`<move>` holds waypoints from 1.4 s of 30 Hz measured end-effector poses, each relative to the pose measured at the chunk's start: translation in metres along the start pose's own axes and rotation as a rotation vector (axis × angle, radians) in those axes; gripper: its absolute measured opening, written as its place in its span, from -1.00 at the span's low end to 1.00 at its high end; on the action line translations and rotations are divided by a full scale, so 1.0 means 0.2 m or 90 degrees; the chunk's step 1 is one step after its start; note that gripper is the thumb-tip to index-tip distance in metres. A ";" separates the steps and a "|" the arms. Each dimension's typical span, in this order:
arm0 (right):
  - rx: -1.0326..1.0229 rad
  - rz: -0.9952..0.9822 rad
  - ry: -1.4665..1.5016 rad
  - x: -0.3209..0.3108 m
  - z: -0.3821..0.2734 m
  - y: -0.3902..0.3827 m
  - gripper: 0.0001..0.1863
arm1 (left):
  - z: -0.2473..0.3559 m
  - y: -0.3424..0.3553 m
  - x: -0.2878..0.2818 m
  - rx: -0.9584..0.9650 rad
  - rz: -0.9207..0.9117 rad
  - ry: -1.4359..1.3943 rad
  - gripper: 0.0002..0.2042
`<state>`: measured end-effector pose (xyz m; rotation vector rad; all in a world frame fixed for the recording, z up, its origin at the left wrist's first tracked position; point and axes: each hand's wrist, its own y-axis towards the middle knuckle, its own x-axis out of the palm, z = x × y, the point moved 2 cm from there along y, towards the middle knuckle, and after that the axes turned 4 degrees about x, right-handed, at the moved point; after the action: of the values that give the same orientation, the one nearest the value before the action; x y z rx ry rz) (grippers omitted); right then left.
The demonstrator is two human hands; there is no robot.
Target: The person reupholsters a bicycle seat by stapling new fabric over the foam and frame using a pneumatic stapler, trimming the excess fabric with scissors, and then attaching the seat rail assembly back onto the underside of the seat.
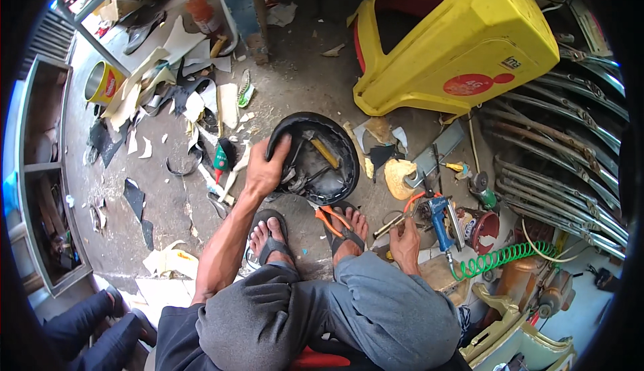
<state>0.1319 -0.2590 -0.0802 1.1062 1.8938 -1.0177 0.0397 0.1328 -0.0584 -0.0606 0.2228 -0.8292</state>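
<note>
My left hand [265, 168] is closed on the left rim of a round black basin [350, 182], which looks tilted. Inside lie a yellow-handled tool [325, 153] and several dark metal pieces. My right hand [404, 243] is bent round a short, thin rod-like tool [387, 225]; its exact kind I cannot make out. Just right of that hand rests a blue air stapler [441, 225], joined to a green coiled hose [503, 260]. Orange-handled pliers [330, 218] lie at my right foot, below the basin.
A yellow plastic chair shell [429, 69] stands at the far right, beside stacked metal chair frames [557, 170]. Offcuts [144, 89], a yellow can [104, 83] and a green-and-red bottle [221, 160] litter the left floor. Another person's legs [94, 327] show at lower left.
</note>
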 end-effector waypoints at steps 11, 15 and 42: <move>-0.321 -0.261 0.209 -0.26 -0.79 0.14 -0.67 | 0.05 0.09 -0.01 -0.112 -0.141 0.234 -0.55; -0.394 -0.329 0.065 -0.20 -0.80 0.15 -0.61 | -0.01 0.09 0.10 -0.154 -0.193 0.280 -0.55; -0.302 -0.381 0.002 0.07 -0.45 0.04 -0.56 | -0.22 -0.10 0.50 -0.118 -0.344 0.342 -0.58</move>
<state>0.1163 -0.1718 -0.0552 0.2684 2.3665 -0.7882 0.0819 0.0466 -0.1151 -0.0730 0.8148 -1.3534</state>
